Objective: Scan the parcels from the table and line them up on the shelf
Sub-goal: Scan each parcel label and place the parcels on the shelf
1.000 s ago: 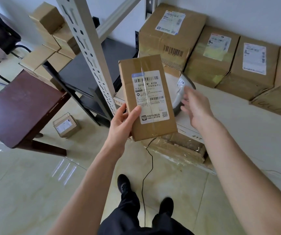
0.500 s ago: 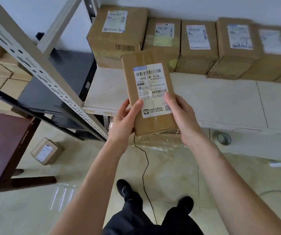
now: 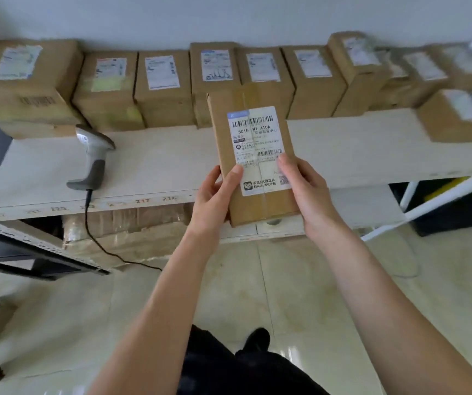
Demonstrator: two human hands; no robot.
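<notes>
A: Where is the parcel (image 3: 253,158) against the fingers?

B: It sits between the two hands, held in the air in front of the shelf (image 3: 158,163), and its lower end reaches below the shelf's front edge. The left hand (image 3: 215,199) grips the lower left edge: the thumb lies on the front face, just at the left border of the white label (image 3: 257,151), and the other fingers go behind the box, where I cannot see them. The right hand (image 3: 306,189) holds the lower right edge in the same way, with its thumb on the label near the small barcode. Both hands are closed on the box, not spread wide.

A: And which way does it point?

B: The long axis goes from the person toward the wall, nearly upright in the view, with the top end leaning a little to the left. The labelled face is turned to the camera, and the print reads right way up, the large barcode at the far end.

A: What is around it?

B: Behind it, a row of boxes (image 3: 163,89) stands along the wall at the back of the shelf, labels facing up. The top end of the parcel covers part of this row. At the left, a scanner (image 3: 94,158) stands on the shelf, well apart from the hands, and its cable (image 3: 98,240) hangs over the front edge down to the floor (image 3: 257,295). One more box (image 3: 457,118) sits at the far right, nearer the front.
</notes>
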